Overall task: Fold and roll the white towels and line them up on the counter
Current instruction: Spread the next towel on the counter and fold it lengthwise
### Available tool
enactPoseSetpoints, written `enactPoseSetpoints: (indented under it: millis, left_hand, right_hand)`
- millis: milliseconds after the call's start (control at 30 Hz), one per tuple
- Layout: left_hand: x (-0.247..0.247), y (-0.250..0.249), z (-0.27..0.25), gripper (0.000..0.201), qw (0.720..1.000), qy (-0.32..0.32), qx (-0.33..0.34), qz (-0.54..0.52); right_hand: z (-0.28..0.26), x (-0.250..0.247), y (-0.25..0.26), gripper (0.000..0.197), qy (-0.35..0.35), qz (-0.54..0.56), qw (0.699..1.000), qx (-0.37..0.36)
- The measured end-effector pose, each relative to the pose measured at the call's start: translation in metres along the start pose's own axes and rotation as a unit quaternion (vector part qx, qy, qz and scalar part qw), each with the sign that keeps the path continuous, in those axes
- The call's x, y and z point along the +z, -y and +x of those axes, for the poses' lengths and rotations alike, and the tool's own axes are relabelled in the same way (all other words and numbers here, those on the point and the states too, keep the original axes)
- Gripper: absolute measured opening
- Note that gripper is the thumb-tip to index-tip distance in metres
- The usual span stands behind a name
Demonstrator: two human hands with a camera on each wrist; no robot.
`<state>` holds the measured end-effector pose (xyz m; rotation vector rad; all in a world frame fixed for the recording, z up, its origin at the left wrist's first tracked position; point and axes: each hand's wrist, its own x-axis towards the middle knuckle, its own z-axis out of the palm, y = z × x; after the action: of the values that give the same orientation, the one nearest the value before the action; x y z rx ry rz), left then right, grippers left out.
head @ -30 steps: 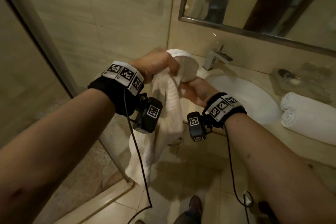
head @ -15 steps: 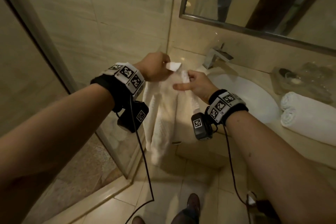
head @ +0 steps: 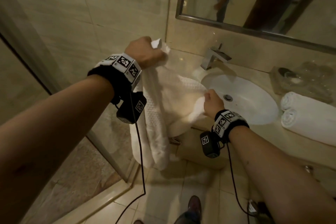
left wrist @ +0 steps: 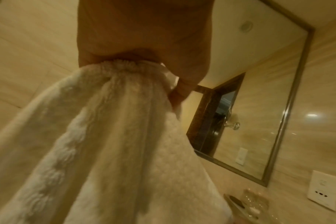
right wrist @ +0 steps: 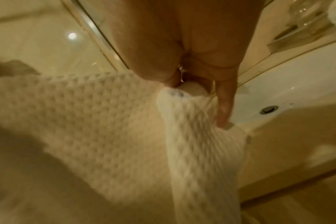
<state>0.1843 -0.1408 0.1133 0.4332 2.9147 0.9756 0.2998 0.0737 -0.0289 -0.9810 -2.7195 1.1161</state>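
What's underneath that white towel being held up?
Under the towel held by the left hand and right hand: tiled floor and the counter front. Whatever is directly behind the cloth is hidden.

faucet and rolled towels probably crowding counter beside sink

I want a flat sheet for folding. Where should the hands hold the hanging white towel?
By two neighbouring corners along its top edge, from above. The left hand grips a bunched end of the white towel; the right hand pinches an edge beside the sink.
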Motion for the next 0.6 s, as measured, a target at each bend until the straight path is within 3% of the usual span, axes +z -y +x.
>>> enactPoseSetpoints:
  millis: [67,133,200,267,333,400,500,567,600]
  left_hand:
    - [0.004,0.004,0.003,0.056,0.993,0.09,-0.02,0.073]
    - [0.013,0.01,0.007,0.042,0.98,0.125,-0.025,0.15]
    - [0.022,0.015,0.012,0.03,0.972,0.077,-0.003,0.221]
    - [0.028,0.02,0.016,0.035,0.963,0.024,0.007,0.267]
    - [0.03,0.027,0.024,0.039,0.959,-0.004,0.009,0.282]
    - [0.03,0.036,0.034,0.035,0.958,-0.025,0.007,0.287]
    - [0.031,0.046,0.042,0.034,0.959,-0.05,0.0,0.278]
    - [0.034,0.048,0.044,0.034,0.957,-0.047,0.02,0.285]
    - [0.036,0.046,0.045,0.033,0.952,-0.04,0.032,0.301]
  right_hand:
    - [0.001,-0.003,0.008,0.014,-0.017,0.034,0.999,-0.026]
    - [0.002,-0.008,0.016,0.016,-0.028,0.059,0.996,-0.055]
    - [0.003,-0.015,0.027,0.02,-0.024,0.084,0.994,-0.066]
    - [0.004,-0.022,0.037,0.017,0.002,0.123,0.991,-0.056]
    - [0.008,-0.027,0.043,0.037,0.035,0.124,0.99,-0.053]
    - [0.014,-0.031,0.049,0.035,0.051,0.067,0.994,-0.067]
    - [0.028,-0.04,0.055,0.01,0.013,-0.038,0.995,-0.093]
    - [0.043,-0.042,0.054,0.028,-0.012,-0.093,0.992,-0.088]
    - [0.05,-0.041,0.053,0.028,-0.025,-0.114,0.989,-0.087]
